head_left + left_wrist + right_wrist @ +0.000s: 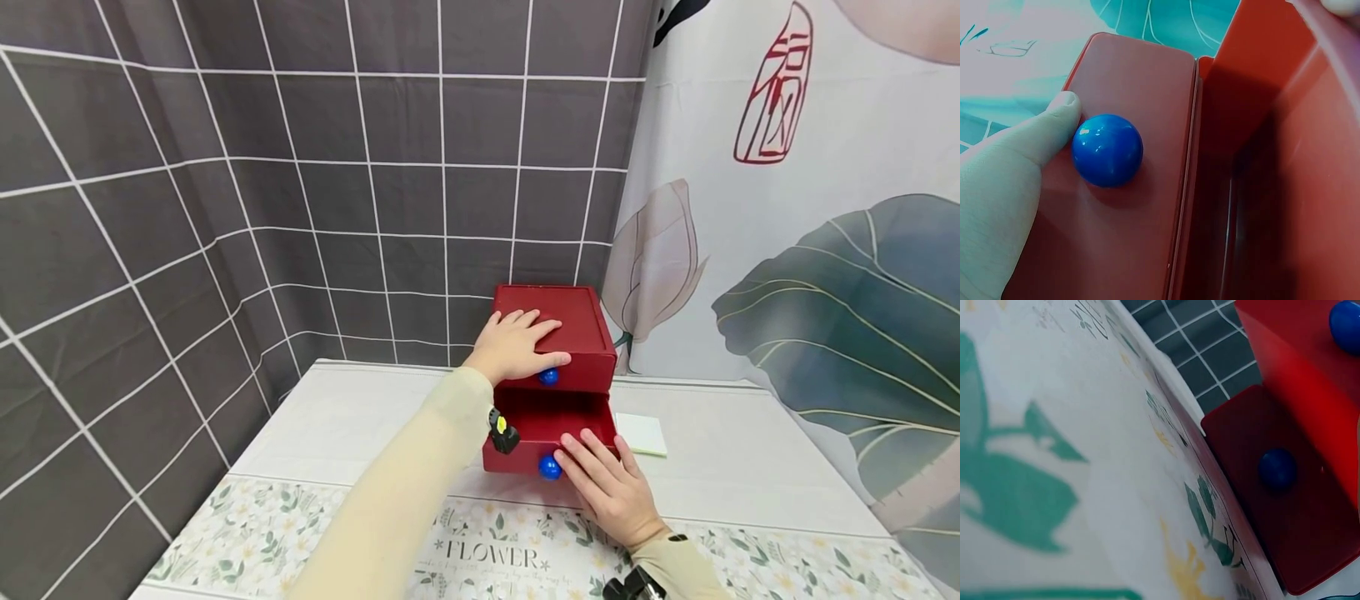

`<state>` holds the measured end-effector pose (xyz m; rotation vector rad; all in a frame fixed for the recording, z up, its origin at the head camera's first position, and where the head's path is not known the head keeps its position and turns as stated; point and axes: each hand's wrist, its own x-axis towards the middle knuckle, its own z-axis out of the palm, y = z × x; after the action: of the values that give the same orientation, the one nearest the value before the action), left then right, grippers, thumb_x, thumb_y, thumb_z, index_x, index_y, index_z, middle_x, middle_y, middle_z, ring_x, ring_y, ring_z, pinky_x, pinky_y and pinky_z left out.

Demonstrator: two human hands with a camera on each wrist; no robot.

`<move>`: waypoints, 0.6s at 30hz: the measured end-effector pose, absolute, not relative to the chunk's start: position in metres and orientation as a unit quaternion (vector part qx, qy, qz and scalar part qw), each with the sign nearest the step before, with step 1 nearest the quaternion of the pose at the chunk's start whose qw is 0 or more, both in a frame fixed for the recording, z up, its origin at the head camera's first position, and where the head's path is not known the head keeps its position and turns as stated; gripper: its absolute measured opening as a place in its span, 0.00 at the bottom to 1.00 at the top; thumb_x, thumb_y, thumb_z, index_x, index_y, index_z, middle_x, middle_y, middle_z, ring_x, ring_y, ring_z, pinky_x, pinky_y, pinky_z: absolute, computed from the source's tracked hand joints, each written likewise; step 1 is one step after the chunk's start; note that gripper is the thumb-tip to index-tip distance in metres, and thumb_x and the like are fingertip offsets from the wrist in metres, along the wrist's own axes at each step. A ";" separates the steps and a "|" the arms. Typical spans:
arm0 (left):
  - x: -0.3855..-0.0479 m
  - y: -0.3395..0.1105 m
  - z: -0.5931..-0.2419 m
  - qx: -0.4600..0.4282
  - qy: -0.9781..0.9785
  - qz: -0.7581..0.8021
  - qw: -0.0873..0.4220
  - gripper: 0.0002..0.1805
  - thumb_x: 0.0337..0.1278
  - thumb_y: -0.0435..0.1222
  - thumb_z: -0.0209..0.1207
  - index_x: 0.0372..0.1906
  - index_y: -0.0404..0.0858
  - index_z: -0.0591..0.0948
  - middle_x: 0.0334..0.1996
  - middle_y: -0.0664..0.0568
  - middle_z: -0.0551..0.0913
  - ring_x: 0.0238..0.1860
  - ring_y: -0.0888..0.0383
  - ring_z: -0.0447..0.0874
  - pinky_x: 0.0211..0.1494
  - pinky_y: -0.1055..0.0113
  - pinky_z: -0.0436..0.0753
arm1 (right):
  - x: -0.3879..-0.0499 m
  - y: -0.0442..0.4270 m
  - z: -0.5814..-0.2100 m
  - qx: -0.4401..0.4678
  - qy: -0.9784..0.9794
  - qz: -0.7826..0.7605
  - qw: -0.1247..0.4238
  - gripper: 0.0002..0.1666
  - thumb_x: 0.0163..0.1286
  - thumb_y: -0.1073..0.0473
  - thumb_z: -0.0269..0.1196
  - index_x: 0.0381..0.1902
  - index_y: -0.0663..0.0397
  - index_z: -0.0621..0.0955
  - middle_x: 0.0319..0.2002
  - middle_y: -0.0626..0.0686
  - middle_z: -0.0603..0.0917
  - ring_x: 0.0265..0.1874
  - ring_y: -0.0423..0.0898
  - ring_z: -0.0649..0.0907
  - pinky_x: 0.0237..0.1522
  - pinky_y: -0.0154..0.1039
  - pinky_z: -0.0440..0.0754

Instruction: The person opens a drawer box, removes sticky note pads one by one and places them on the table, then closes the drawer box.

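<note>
A red two-drawer box (577, 312) stands on the table, its lower drawer (510, 458) pulled out and its upper drawer closed. My left hand (513, 348) lies on the box's top with fingers spread, the thumb by the upper blue knob (549, 377). In the left wrist view the thumb is beside that round blue knob (1107, 150). My right hand (611, 492) has its straight fingers at the front edge of the lower drawer, right of the lower blue knob (550, 467). The right wrist view shows the lower drawer front (1297, 531) and its knob (1277, 469); the drawer's visible inside holds nothing.
A pale notepad (641, 434) lies on the table right of the box. A flower-printed cloth strip (495, 533) covers the table's front. Behind stand a dark grid-patterned curtain (390, 200) and a white one with leaf prints (675, 108).
</note>
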<state>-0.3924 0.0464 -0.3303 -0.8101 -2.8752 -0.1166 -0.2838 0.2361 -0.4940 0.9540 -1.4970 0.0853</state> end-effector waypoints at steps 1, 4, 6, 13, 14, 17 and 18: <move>-0.393 0.047 -0.330 -0.270 -0.959 -0.039 0.076 0.41 0.63 0.71 0.44 0.78 0.62 0.61 0.78 0.54 0.61 0.78 0.51 0.55 0.79 0.44 0.51 | -0.284 0.236 -0.494 0.418 -0.655 0.035 0.628 0.20 0.79 0.58 0.52 0.58 0.60 0.84 0.58 0.59 0.84 0.67 0.57 0.75 0.75 0.56 0.57; -0.393 0.047 -0.331 -0.270 -0.959 -0.037 0.075 0.41 0.63 0.71 0.44 0.78 0.62 0.61 0.78 0.54 0.61 0.78 0.51 0.55 0.79 0.44 0.51 | -0.284 0.236 -0.495 0.422 -0.659 0.030 0.622 0.20 0.80 0.59 0.52 0.58 0.61 0.83 0.59 0.59 0.83 0.68 0.56 0.75 0.75 0.55 0.58; -0.394 0.047 -0.331 -0.269 -0.959 -0.036 0.076 0.41 0.63 0.71 0.44 0.78 0.62 0.61 0.78 0.54 0.61 0.78 0.51 0.55 0.79 0.44 0.51 | -0.284 0.235 -0.495 0.422 -0.661 0.027 0.620 0.20 0.80 0.59 0.51 0.58 0.62 0.83 0.60 0.59 0.83 0.68 0.56 0.75 0.75 0.54 0.58; -0.394 0.048 -0.331 -0.269 -0.959 -0.040 0.078 0.41 0.63 0.71 0.44 0.78 0.62 0.62 0.78 0.54 0.61 0.78 0.51 0.55 0.79 0.44 0.50 | -0.284 0.234 -0.497 0.420 -0.668 0.033 0.613 0.21 0.79 0.56 0.52 0.57 0.64 0.84 0.59 0.61 0.83 0.67 0.58 0.76 0.76 0.54 0.57; -0.394 0.048 -0.331 -0.268 -0.959 -0.040 0.078 0.41 0.63 0.71 0.44 0.78 0.62 0.61 0.78 0.54 0.61 0.78 0.51 0.55 0.79 0.44 0.50 | -0.284 0.234 -0.497 0.421 -0.668 0.037 0.612 0.22 0.78 0.55 0.53 0.56 0.64 0.84 0.59 0.61 0.83 0.67 0.58 0.76 0.76 0.54 0.57; -0.393 0.047 -0.331 -0.268 -0.959 -0.040 0.078 0.41 0.63 0.71 0.44 0.78 0.63 0.61 0.78 0.54 0.61 0.78 0.51 0.55 0.79 0.44 0.50 | -0.284 0.233 -0.497 0.424 -0.665 0.043 0.613 0.22 0.75 0.54 0.56 0.54 0.64 0.85 0.57 0.61 0.84 0.65 0.58 0.77 0.76 0.54 0.57; -0.393 0.047 -0.331 -0.268 -0.959 -0.041 0.078 0.41 0.63 0.71 0.44 0.78 0.63 0.61 0.78 0.54 0.61 0.78 0.51 0.55 0.79 0.44 0.50 | -0.285 0.233 -0.497 0.423 -0.664 0.043 0.615 0.21 0.75 0.54 0.56 0.54 0.63 0.85 0.57 0.61 0.85 0.65 0.58 0.78 0.76 0.54 0.57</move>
<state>-0.3931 0.0474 -0.3308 -0.8035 -2.8719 -0.1216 -0.2845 0.2332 -0.4969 0.9746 -1.5301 0.0990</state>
